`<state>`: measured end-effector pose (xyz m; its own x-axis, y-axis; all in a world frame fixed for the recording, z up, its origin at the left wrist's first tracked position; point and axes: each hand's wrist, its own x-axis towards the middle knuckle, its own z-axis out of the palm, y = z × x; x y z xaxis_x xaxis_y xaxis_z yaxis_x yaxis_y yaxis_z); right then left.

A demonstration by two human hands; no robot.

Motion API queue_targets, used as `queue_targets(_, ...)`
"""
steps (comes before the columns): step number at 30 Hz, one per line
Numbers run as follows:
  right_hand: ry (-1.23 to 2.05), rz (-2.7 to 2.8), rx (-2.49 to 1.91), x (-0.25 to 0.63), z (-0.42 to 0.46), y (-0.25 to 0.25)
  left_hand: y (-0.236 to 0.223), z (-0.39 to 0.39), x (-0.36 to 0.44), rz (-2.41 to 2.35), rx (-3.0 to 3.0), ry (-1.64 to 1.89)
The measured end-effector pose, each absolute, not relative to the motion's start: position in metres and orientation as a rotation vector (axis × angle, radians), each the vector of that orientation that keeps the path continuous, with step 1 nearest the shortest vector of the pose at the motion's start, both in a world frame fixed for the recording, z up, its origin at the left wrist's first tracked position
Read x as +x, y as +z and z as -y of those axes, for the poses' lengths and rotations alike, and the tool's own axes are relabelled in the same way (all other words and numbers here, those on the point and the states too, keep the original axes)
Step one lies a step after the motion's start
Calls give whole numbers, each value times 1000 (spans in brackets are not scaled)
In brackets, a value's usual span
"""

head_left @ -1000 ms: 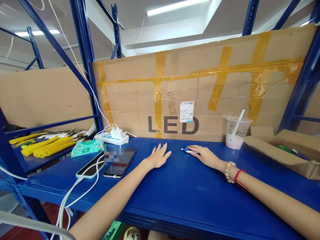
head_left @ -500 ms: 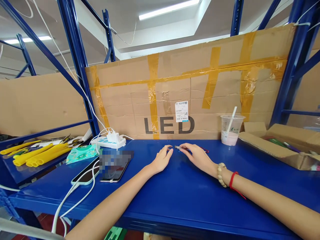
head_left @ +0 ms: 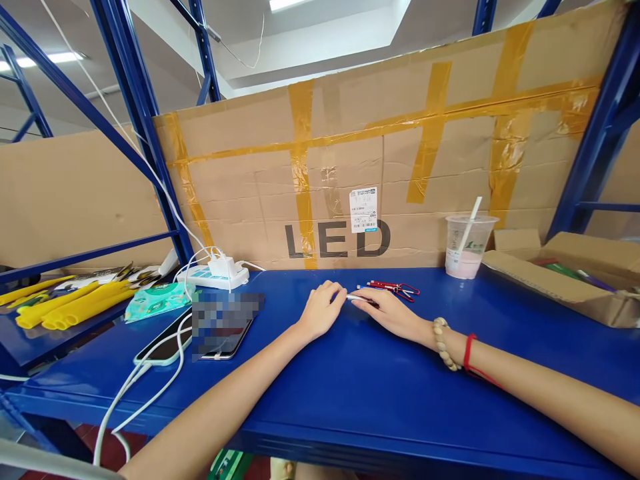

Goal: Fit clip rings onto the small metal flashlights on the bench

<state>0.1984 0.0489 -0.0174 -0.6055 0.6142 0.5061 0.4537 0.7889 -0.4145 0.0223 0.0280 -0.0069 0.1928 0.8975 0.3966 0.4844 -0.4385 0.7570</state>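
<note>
Both of my hands rest on the blue shelf top (head_left: pixel 380 380) in front of a taped cardboard sheet marked LED (head_left: pixel 380 167). My left hand (head_left: pixel 323 310) has its fingers curled and pinches one end of a thin silver and blue pen (head_left: pixel 356 298). My right hand (head_left: pixel 390 310), with a bead bracelet and a red string at the wrist, grips the pen's other end. Just behind my right hand lie a few red pens (head_left: pixel 395 287) on the shelf.
A plastic cup with a straw (head_left: pixel 467 248) stands at the back right beside an open cardboard box (head_left: pixel 565 283). To the left lie two phones (head_left: pixel 200 333) on white cables, a power strip (head_left: pixel 215 275), a green tissue pack (head_left: pixel 159 300) and yellow tubes (head_left: pixel 75 308).
My left hand went from lying flat to curling onto the pen. My right hand drew the pen towards it, so both now hold it. The red pens came into sight.
</note>
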Motion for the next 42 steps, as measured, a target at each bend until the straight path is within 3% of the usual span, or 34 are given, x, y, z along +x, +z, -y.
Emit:
queue_targets(10, 298, 2351, -837, 201, -51, -18, -3, -35, 23, -1113, 1385, 1319)
queue_targets(42, 198, 2303, -925, 200, -45, -14, -8, -35, 26, -1171, 1387, 1320)
